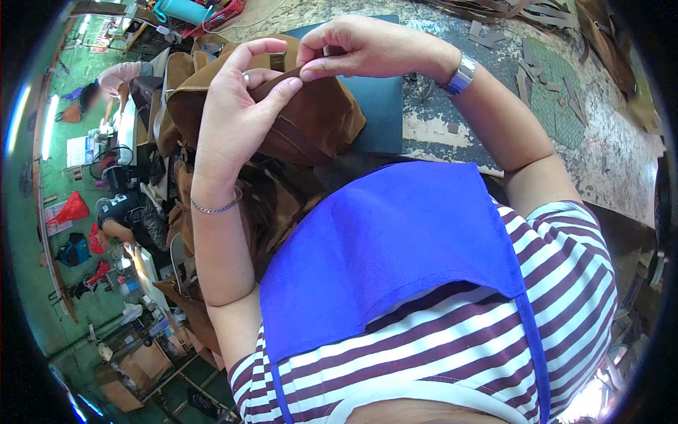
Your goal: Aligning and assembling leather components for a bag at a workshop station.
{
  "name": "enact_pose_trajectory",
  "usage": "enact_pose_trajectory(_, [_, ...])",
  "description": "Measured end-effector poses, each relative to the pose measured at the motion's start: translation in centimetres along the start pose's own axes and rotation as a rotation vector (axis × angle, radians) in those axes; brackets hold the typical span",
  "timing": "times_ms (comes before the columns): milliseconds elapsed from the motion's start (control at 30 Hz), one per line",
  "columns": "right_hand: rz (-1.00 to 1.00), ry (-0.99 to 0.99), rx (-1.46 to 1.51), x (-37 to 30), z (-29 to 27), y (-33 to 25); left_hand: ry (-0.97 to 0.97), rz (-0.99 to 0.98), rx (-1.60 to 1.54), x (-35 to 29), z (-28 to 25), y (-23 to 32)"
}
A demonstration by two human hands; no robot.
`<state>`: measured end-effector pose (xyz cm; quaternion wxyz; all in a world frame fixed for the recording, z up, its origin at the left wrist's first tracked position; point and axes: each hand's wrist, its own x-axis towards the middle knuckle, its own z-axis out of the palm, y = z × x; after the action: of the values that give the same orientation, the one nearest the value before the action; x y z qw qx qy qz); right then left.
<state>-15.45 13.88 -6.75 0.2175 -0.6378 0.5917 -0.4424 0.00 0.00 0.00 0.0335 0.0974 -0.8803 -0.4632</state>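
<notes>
A brown bag (326, 113) with a darker trim band lies at the near left edge of the worktable. Above it, my left hand (244, 102) is closed, its thumb and fingers pinching a narrow dark brown strap (267, 86). My right hand (357, 48) meets it at the strap's end, thumb and forefinger pressed together there. Whether the strap is joined to the bag is hidden behind my fingers. Under the bag, a dark green mat (385, 106) shows to the right.
Leather scraps (534, 74) and a worn green cutting mat (558, 99) lie on the scuffed table (614, 166) at right. Long strips (512, 8) sit at the far edge. More brown bags (187, 71) crowd the left side. Two people work farther left, past cardboard boxes (145, 366).
</notes>
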Motion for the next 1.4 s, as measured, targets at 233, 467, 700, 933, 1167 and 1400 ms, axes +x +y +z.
enact_pose_trajectory(233, [0.203,-0.022,-0.208,-0.4,-5.2,1.3,0.178,0.139,-0.050,-0.2,-1.5,1.4])
enact_pose_trajectory(467, [0.202,-0.026,-0.198,0.9,-1.9,1.9,0.227,0.358,-0.038,1.1,-2.5,5.0])
enact_pose_trajectory(700, [0.164,0.424,0.238,-0.6,3.3,6.9,0.170,0.703,0.009,7.0,-1.7,5.7])
enact_pose_trajectory(933, [0.078,0.996,-0.167,-2.2,-7.4,0.4,0.519,0.617,0.086,4.5,-7.1,7.2])
enact_pose_trajectory(1167, [0.146,0.213,-0.826,0.1,-1.7,-1.1,0.337,0.137,-0.630,-2.8,-4.8,-13.6])
enact_pose_trajectory(1400, [0.375,-0.136,-0.847,2.7,-5.7,-0.4,0.339,-0.169,-0.981,-9.8,0.8,-24.2])
